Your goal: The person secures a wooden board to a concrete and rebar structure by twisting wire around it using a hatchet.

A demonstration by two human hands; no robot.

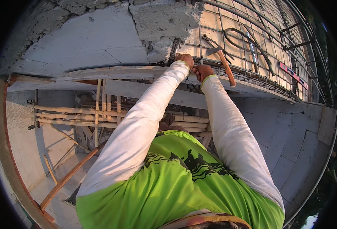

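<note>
On rebar [263, 81], beside the right hand [204, 71], lies a hammer [226, 67].

Both arms stretch forward, and here's the left hand [184, 59] at the broken concrete's [164, 21] edge, the right hand [203, 71] just beside it, fingers curled; what they grasp is too small to tell. Right of them lies a wooden-handled tool [227, 69], pincers [206, 37] near its head. Farther right, a black cable [267, 59] loops over the rebar grid [244, 13], then a red level [292, 74]. Below, pale poles [69, 110] run crosswise.
</note>
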